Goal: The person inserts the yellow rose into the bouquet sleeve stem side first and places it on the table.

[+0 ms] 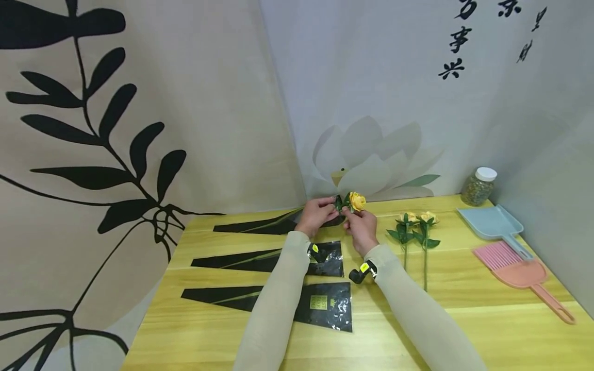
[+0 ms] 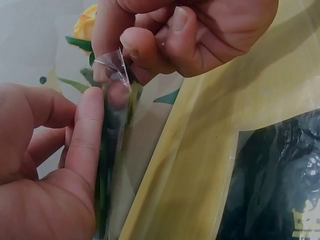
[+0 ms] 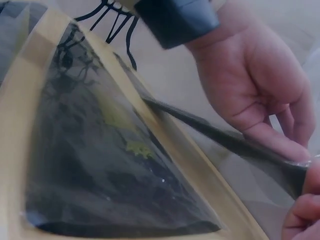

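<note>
A yellow artificial rose [image 1: 357, 201] stands at the mouth of a long, tapering black flower sleeve [image 1: 266, 225] with a clear face. My left hand [image 1: 315, 216] holds the sleeve near its wide end, thumb laid along the film in the left wrist view. Just below the bloom, my right hand [image 1: 363, 232] pinches the rose; some of its fingertips show through the clear film [image 2: 120, 95]. Green stem and leaves are visible inside the sleeve. In the right wrist view, the right hand [image 3: 305, 215] is mostly cut off at the corner.
Two more black sleeves, a middle one [image 1: 260, 261] and a front one [image 1: 325, 309], lie on the wooden table [image 1: 195, 335]. Two yellow roses [image 1: 426, 232] lie right of the hands. Farther right are a lidded jar [image 1: 478, 188], a blue dustpan [image 1: 492, 221] and a pink brush [image 1: 520, 273].
</note>
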Demonstrator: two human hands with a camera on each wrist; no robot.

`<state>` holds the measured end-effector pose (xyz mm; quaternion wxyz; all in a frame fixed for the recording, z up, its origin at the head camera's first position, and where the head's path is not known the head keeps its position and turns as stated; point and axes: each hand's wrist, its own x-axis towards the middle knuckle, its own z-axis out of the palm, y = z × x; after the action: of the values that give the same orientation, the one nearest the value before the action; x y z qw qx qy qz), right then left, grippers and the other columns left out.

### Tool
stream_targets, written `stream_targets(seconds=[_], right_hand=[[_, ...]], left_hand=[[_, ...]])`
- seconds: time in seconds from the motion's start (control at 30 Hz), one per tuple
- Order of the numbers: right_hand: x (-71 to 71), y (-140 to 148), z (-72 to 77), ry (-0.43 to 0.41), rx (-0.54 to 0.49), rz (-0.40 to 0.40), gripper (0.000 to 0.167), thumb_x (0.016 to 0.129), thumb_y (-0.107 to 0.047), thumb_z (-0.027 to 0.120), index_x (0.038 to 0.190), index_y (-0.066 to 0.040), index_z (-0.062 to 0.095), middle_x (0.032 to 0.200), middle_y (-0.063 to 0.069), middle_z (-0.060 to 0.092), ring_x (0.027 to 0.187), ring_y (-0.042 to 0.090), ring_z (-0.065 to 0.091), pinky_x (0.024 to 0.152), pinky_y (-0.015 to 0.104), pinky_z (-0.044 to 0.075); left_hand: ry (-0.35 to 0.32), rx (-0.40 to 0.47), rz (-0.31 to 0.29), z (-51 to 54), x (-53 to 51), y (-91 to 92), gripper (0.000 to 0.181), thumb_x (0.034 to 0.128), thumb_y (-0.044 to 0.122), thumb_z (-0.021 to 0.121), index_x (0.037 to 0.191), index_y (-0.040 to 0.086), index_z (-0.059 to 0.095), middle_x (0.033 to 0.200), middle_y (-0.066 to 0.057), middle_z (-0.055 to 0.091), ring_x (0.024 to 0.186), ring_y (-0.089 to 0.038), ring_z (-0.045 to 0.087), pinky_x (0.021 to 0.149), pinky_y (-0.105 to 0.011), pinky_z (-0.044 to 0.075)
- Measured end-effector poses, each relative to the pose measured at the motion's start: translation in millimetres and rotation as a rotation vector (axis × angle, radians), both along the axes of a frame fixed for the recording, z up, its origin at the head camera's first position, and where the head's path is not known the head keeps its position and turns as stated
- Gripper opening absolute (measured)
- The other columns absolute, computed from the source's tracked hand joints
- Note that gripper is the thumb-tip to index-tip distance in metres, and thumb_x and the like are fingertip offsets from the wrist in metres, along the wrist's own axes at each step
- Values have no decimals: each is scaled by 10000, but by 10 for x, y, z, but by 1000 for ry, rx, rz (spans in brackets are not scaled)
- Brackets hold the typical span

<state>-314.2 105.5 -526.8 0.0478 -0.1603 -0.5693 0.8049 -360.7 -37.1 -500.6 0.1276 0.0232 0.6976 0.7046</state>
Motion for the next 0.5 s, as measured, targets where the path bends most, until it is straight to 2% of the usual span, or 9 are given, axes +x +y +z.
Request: stream_targets(seconds=[0.1,0.27,0.5], right_hand=[[-3,-13,-5,2,25,9,214,1002,-232,760,1026,-43,662,644,-58,602,508,65,554,469,221,444],[-18,-8,-44,-26,25,28,185,993,-212,770,1038,-50,692,697,-70,605,511,61,518,462,203,421],[-2,16,-37,-36,-36,92,181,1005,-226,755,1027,-67,670,645,-73,574,473,44,469,424,196,353]], left_hand=[[6,-3,2,21,4,-5,362,1037,19,596,1387,7,687,1321,-204,707,950,-164,773,894,-280,641],[8,0,-13,49,13,-6,365,1023,7,596,1375,1,695,1258,-212,727,941,-151,777,887,-278,642],[-1,-5,-25,68,46,-14,361,1035,40,604,1384,21,692,1336,-180,704,1059,-199,774,909,-278,636]])
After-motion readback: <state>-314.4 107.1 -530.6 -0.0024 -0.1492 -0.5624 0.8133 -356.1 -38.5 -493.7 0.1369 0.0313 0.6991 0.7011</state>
